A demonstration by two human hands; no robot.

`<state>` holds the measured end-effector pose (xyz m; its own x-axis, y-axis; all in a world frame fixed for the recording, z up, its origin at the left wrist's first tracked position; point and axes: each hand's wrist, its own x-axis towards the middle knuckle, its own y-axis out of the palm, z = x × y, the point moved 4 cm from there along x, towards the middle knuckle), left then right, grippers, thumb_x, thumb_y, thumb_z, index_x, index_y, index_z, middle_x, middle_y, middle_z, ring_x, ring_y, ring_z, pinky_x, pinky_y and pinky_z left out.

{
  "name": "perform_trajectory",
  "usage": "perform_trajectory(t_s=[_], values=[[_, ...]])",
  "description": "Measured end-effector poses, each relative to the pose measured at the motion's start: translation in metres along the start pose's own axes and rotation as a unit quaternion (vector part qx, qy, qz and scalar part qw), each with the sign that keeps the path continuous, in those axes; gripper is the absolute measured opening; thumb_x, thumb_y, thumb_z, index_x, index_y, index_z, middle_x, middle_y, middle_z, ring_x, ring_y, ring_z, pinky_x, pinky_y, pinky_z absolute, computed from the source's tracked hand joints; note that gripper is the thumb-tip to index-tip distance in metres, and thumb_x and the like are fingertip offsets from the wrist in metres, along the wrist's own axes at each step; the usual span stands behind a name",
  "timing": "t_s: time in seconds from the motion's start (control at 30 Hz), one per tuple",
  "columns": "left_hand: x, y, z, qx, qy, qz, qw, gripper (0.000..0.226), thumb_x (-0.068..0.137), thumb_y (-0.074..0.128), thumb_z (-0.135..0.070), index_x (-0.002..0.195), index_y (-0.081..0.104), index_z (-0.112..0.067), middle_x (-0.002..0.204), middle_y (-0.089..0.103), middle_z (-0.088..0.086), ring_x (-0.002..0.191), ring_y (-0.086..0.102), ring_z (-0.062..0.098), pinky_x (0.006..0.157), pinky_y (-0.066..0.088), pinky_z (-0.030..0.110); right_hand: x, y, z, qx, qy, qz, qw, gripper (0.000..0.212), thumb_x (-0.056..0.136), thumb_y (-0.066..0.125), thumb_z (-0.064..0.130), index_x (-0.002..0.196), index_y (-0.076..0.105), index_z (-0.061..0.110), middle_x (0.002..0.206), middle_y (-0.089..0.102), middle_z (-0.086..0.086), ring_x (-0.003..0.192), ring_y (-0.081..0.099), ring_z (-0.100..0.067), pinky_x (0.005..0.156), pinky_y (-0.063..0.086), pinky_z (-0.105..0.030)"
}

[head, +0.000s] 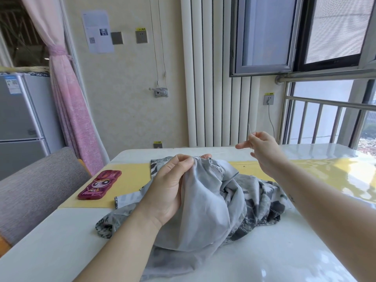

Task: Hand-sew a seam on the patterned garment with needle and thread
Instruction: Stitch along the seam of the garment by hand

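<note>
Thread (218,153) v. faint nr needle (249,132)

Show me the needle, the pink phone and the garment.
needle (249,130), head view, bare shaft near its tip.
pink phone (99,185), head view, middle of its cartoon case.
garment (203,210), head view, plain grey inner side.

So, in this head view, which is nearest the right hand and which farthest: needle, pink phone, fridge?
1. The needle, pinched in the right hand.
2. The pink phone, left on the table.
3. The fridge, far left, beyond the table.
</note>
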<state>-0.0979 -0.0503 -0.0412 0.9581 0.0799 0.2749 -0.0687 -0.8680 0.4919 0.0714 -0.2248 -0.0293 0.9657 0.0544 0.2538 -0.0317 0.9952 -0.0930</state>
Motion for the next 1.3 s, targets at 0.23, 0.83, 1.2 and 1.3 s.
perform_trajectory(t_s=[0.23,0.83,1.2,1.3], values=[[0.002,-0.002,0.001,0.008,0.003,0.000,1.000,0.007,0.077,0.056,-0.015,0.078,0.054,-0.009,0.095,0.073,0.011,0.085,0.069,0.015,0.075,0.056,0.023,0.000,-0.003,0.005,-0.031,-0.026,-0.025,0.999,0.016,0.101,0.037,0.022,0.087,0.044,0.022,0.072,0.071,0.009,0.074,0.050,-0.013,0.058,0.035,-0.028],[0.014,-0.012,0.006,0.041,0.036,-0.105,0.993,0.006,0.092,0.054,-0.013,0.090,0.059,-0.010,0.084,0.069,0.009,0.080,0.064,0.019,0.077,0.052,0.030,-0.099,0.042,0.049,0.041,-0.154,0.197,0.967,0.012,0.087,0.066,0.016,0.076,0.060,0.019,0.101,0.071,-0.003,0.102,0.065,-0.015,0.092,0.051,-0.031],[0.007,-0.014,-0.007,0.262,0.071,-0.064,0.960,0.009,0.080,0.064,-0.033,0.074,0.067,-0.026,0.082,0.060,0.005,0.083,0.051,0.018,0.083,0.040,0.033,-0.098,0.037,0.054,-0.034,-0.229,0.200,0.952,0.009,0.087,0.064,0.008,0.079,0.061,0.009,0.071,0.064,-0.005,0.069,0.059,-0.017,0.069,0.052,-0.042],[0.006,-0.015,-0.011,0.352,0.076,-0.022,0.932,0.011,0.088,0.067,-0.027,0.078,0.065,-0.022,0.074,0.059,-0.002,0.073,0.051,0.009,0.073,0.040,0.022,-0.095,0.028,0.056,-0.037,-0.223,0.261,0.939,0.008,0.088,0.062,0.005,0.081,0.061,0.008,0.071,0.064,0.003,0.068,0.058,-0.009,0.068,0.048,-0.022]])
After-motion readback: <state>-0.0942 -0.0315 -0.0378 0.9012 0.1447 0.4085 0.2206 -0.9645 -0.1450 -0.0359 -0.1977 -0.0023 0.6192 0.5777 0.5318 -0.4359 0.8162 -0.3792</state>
